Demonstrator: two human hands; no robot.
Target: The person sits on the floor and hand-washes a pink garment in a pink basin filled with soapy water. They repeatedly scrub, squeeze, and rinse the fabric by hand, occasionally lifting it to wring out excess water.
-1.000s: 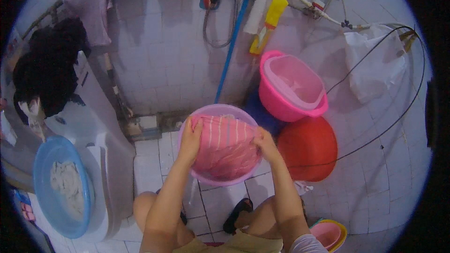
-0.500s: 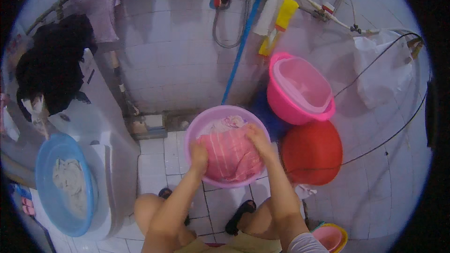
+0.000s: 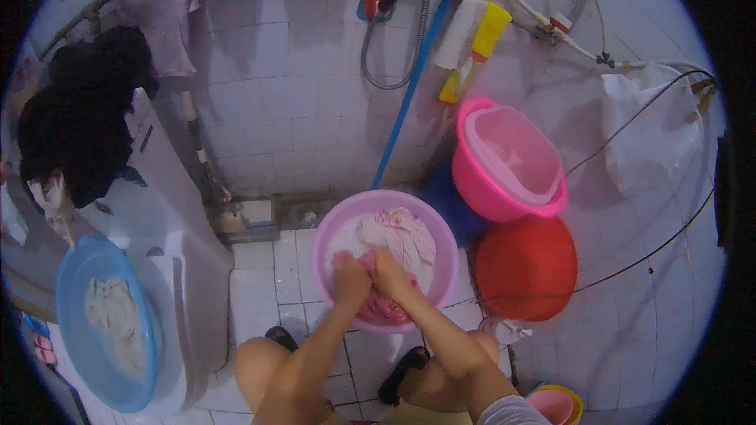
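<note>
Between my knees a lilac basin (image 3: 450, 267) stands on the tiled floor. Inside it my left hand (image 3: 351, 277) and my right hand (image 3: 390, 274) are close together, both closed on a bunched pink striped cloth (image 3: 383, 308). Part of that cloth sticks up between the hands, and the rest lies crumpled against the near side of the basin. Farther back in the same basin lies a pale cloth with pinkish marks (image 3: 405, 236), which neither hand touches. My fingertips are partly hidden in the folds.
Left, a blue basin (image 3: 68, 330) holding a greyish cloth is on a white appliance (image 3: 169, 205) with black clothing (image 3: 87, 110) piled above. Right are stacked pink basins (image 3: 471, 169) and a red basin (image 3: 526, 267). A blue pole (image 3: 409, 94) leans against the back wall.
The pink cloth, spread out between my separated hands before, is now bunched up nearer to me. My hands have come together, and the pale cloth behind is uncovered.
</note>
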